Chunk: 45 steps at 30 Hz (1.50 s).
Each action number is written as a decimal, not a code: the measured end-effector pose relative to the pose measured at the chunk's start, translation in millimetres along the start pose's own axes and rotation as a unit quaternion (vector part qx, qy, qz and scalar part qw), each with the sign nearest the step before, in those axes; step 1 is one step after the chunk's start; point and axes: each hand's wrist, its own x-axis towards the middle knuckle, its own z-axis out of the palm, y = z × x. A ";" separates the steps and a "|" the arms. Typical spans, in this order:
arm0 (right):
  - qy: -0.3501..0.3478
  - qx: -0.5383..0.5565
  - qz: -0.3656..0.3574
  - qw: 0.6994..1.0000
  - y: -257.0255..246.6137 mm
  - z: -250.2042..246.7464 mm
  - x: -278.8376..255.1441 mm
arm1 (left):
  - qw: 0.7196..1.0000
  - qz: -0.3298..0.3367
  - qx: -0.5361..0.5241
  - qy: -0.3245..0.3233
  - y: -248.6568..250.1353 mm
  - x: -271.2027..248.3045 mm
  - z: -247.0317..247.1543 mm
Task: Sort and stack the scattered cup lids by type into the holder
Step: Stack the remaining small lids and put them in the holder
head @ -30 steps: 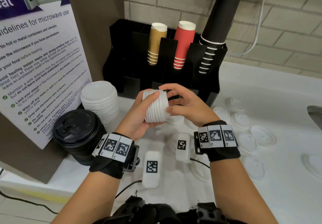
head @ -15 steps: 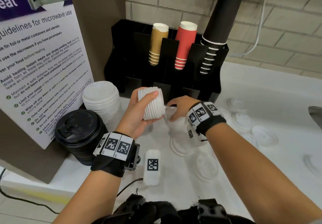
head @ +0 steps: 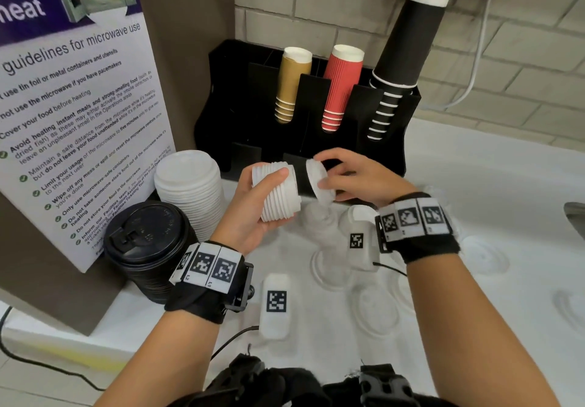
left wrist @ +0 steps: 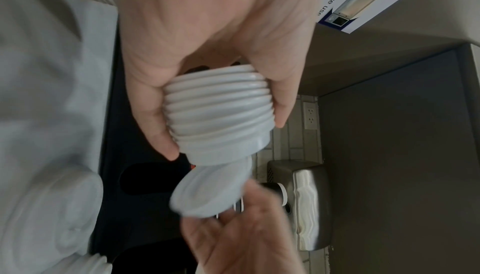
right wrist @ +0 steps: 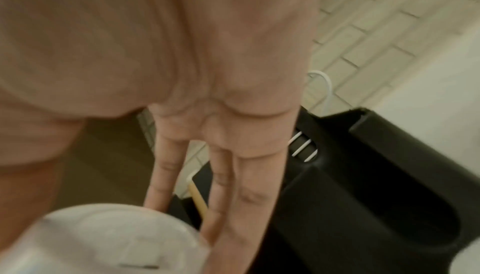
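At frame centre the left hand (head: 253, 207) wraps curled fingers (left wrist: 153, 118) round a nested stack of white lids (head: 278, 194), while the right hand (head: 361, 178) pinches one loose lid (head: 319, 183) by its rim just beside the stack's open end; thin, light, slippery plastic, best held at the rim.

A pale brick wall (head: 348, 4) rises beyond the fingers, with a white cable (head: 474, 74) hanging down it toward the white worktop (head: 474, 185). To the left of the fingers stands a brown panel (head: 177, 42) carrying a microwave guidelines poster (head: 79, 106). Far right of the fingers, a metal sink edge (head: 577, 216) cuts into the worktop. A steel wall-mounted unit (left wrist: 306, 202) and a power socket (left wrist: 310, 115) show in the left wrist view. The light is soft and even.
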 end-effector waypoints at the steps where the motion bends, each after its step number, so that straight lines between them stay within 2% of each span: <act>1: -0.010 0.049 -0.027 0.998 -4.1 2.1 -7.1 | 1.000 -0.004 0.001 -0.007 -0.6 -0.4 1.9; 3: -0.027 0.077 -0.074 0.994 -11.6 8.2 -17.6 | 1.000 -0.011 0.005 -0.019 -1.2 -1.6 5.9; 6: -0.032 0.079 -0.105 0.991 -15.2 14.8 -23.6 | 0.999 -0.020 0.008 -0.028 -1.7 -2.2 9.9; 14: -0.009 0.083 -0.106 0.991 -13.7 26.4 -26.9 | 1.000 -0.018 0.000 -0.021 -3.9 -3.8 12.2; 21: -0.029 0.092 -0.123 0.988 -10.2 27.8 -20.8 | 1.000 -0.011 -0.001 -0.022 -5.2 -3.5 10.8; 22: -0.027 0.100 -0.112 0.988 -7.7 26.5 -17.6 | 1.000 -0.007 -0.005 -0.016 -4.8 -2.6 10.0; 24: 0.005 0.104 -0.046 0.993 -2.3 22.7 -8.0 | 1.000 0.003 -0.005 -0.001 -4.2 -0.8 7.1; 25: 0.021 0.069 -0.009 0.997 2.1 20.3 -1.5 | 1.000 0.006 -0.004 0.005 -4.3 -0.2 5.3; 27: 0.001 -0.130 0.024 0.991 11.3 16.7 13.0 | 1.000 0.007 -0.005 0.013 -5.1 1.0 2.1; 28: -0.031 -0.234 0.040 0.971 15.5 18.2 19.3 | 1.000 0.006 -0.006 0.015 -5.6 1.8 1.3; 30: -0.071 -0.335 0.069 0.937 21.5 24.6 28.0 | 1.000 0.005 -0.005 0.014 -6.4 2.7 1.6; 35: -0.097 -0.402 0.077 0.907 26.0 37.6 42.0 | 1.000 0.011 0.005 0.007 -7.7 4.0 3.5; 39: -0.106 -0.408 0.075 0.904 30.2 44.5 44.8 | 1.000 0.015 -0.002 0.003 -8.2 4.0 3.3; 43: -0.074 -0.381 0.066 0.919 28.2 32.9 39.1 | 1.000 0.016 -0.001 0.001 -6.4 3.5 1.9; 45: -0.014 -0.293 0.064 0.954 23.0 17.7 30.6 | 1.000 0.020 0.000 0.002 -5.0 3.0 0.4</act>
